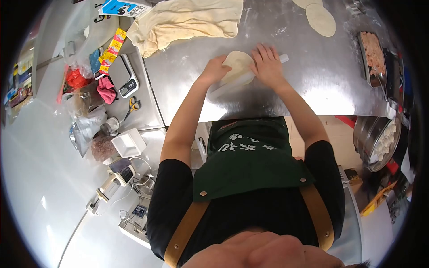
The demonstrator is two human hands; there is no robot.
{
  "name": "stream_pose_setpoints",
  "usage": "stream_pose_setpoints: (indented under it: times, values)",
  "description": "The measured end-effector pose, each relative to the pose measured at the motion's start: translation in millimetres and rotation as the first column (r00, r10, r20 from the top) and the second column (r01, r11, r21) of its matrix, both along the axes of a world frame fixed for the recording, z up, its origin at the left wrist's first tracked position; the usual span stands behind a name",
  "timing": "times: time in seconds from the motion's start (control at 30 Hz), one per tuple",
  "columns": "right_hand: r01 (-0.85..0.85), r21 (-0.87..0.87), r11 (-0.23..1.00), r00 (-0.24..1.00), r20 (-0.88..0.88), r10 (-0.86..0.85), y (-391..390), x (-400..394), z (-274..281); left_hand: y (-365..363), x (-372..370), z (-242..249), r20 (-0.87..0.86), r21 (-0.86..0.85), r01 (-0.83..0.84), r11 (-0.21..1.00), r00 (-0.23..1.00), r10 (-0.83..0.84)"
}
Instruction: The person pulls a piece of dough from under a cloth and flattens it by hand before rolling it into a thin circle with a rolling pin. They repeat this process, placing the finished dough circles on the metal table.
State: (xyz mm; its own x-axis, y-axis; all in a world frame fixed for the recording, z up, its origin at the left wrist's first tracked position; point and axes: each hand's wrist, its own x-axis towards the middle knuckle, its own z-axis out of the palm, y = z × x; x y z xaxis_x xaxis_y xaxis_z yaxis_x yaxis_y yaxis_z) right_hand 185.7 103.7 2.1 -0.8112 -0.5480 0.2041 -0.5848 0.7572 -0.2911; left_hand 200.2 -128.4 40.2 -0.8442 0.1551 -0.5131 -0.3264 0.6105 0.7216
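Note:
A thin round dough wrapper (237, 61) lies on the steel table in front of me. My left hand (215, 70) is closed on its left edge, thumb on top. A whitish rolling pin (233, 84) slants across the near side of the wrapper. Flat over the pin lies my right hand (268, 66), its fingers stretched out and the palm hiding the pin's middle. The pin's far end pokes out past the fingers on the right.
A dough-coloured cloth or sheet (187, 24) lies at the back left. Finished dough rounds (321, 20) overlap at the back right. A tray of minced filling (373, 53) sits at right, above a steamer (373, 143). Scales (123, 76) and scissors (132, 106) are at left.

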Motion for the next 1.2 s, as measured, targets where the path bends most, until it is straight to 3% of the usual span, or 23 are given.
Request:
stream_pose_setpoints:
  times: [0.07,0.2,0.33,0.43,0.53,0.63,0.73,0.77,0.83,0.93,1.07,1.17,1.2]
  values:
    - [0.114,0.025,0.993,0.993,-0.024,-0.113,-7,13,-5,-1,2,-1,0.066,0.081,-0.093,0.992,0.994,0.088]
    - [0.097,0.095,0.991,0.995,0.025,-0.100,0,23,-7,-2,-11,-16,0.126,0.171,-0.195,0.966,0.977,0.175]
    - [0.075,0.107,0.991,0.996,0.030,-0.079,-40,-35,-10,-7,-29,-39,0.130,0.169,-0.088,0.982,0.989,0.067]
    - [0.049,0.085,0.995,0.998,0.040,-0.053,-32,-24,-11,-6,-44,-46,0.063,0.001,0.190,0.982,0.980,-0.189]
    - [-0.004,0.048,0.999,0.994,0.110,-0.001,4,18,0,8,-42,-23,0.024,-0.229,0.353,0.907,0.934,-0.357]
    - [-0.120,0.016,0.993,0.986,0.119,0.117,44,43,-1,31,-21,4,-0.063,-0.440,0.326,0.837,0.919,-0.390]
    - [-0.179,0.003,0.984,0.956,0.239,0.173,68,54,11,42,2,34,-0.160,-0.398,0.244,0.884,0.931,-0.329]
    - [-0.184,0.000,0.983,0.936,0.304,0.175,72,55,20,39,5,35,-0.201,-0.301,0.147,0.942,0.956,-0.214]
    - [-0.164,-0.016,0.986,0.956,0.244,0.163,77,51,32,25,7,32,-0.256,-0.083,-0.063,0.995,0.966,0.040]
    - [-0.178,-0.036,0.983,0.963,0.201,0.181,71,33,44,17,5,-5,-0.199,-0.252,-0.100,0.963,0.979,0.050]
    - [-0.272,-0.030,0.962,0.949,0.159,0.273,45,-8,25,8,3,-35,-0.141,-0.147,-0.176,0.973,0.978,0.155]
    - [-0.261,-0.041,0.964,0.936,0.233,0.264,29,-27,27,1,2,-38,-0.052,-0.009,-0.218,0.976,0.975,0.217]
    - [-0.176,-0.023,0.984,0.972,0.152,0.177,17,-32,22,1,2,-34,-0.001,0.056,-0.261,0.964,0.965,0.261]
